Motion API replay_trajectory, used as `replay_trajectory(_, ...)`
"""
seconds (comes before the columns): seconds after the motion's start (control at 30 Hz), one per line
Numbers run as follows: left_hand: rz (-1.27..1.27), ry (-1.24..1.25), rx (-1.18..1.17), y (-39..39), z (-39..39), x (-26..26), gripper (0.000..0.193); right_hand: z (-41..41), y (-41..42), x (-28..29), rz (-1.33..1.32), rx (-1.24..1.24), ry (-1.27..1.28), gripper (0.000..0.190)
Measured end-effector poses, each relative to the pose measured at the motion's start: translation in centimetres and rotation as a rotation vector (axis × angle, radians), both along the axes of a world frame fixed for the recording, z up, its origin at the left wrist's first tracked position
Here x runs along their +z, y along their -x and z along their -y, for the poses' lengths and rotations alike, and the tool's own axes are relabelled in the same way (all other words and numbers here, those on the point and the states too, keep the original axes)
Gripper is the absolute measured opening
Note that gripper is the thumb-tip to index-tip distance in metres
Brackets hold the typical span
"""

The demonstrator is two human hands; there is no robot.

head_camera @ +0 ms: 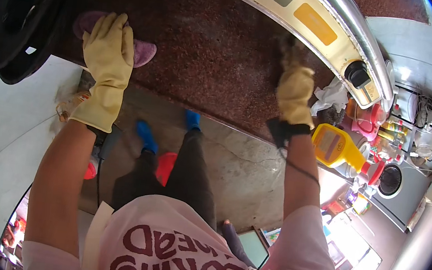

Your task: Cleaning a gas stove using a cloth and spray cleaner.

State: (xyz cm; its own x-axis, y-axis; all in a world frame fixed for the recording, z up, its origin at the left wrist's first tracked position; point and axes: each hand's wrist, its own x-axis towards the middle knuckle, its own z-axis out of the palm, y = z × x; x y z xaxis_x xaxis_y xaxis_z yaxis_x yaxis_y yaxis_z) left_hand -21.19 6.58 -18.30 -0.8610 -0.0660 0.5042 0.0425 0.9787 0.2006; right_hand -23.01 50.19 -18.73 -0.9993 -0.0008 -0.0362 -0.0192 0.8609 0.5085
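Note:
My left hand (pixel 109 47), in a cream rubber glove, lies palm down on a purple cloth (pixel 144 53), pressing it against the dark red speckled countertop (pixel 206 49). Cloth shows on both sides of the glove. My right hand (pixel 296 90), gloved alike, is at the counter's right part, just below the front panel of a gas stove (pixel 315 21). Motion blurs it. A blurred brownish-grey shape (pixel 289 51) is at its fingers; whether it is a held scrubber is unclear. A dark strap with a cord circles my right wrist.
Black round pans (pixel 15 25) stand at the left. Right of my right hand are crumpled white tissue (pixel 330 96), a steel wool ball (pixel 331 115), a yellow spray bottle (pixel 330 145) and several jars. A stove knob (pixel 357 74) projects nearby. A red object (pixel 165 167) is on the floor.

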Motion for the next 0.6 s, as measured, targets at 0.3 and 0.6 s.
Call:
replay_trajectory(0.3,0.006,0.010,0.006,-0.1,0.2,0.4,0.027,1.1,-0.9,1.3,-0.459,0.122,0.803,0.039)
replay_trajectory(0.6,0.007,-0.013,-0.007,0.1,-0.2,0.3,0.030,20.8,-5.0,3.2,-0.178,0.346,0.827,0.049)
